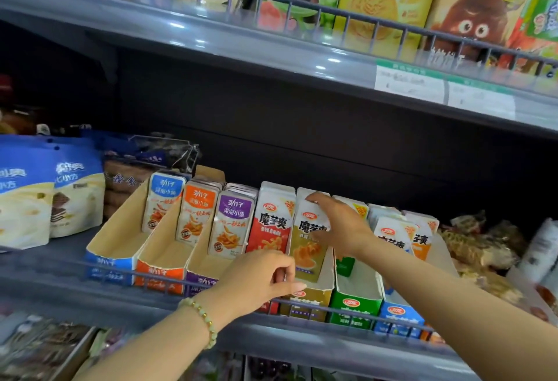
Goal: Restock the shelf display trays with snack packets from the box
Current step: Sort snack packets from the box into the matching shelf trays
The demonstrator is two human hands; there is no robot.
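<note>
Head view: the purple packet (232, 220) reads 劲仔 深海小鱼. The red packet (273, 223) and yellow packet (306, 242) read 魔芋爽. The right hand (341, 223) reaches in and grips the yellow packet's top. That packet stands upright in the yellow tray (308, 300). The left hand (262, 275) curls at the tray's front lip; its hold is unclear.
</note>
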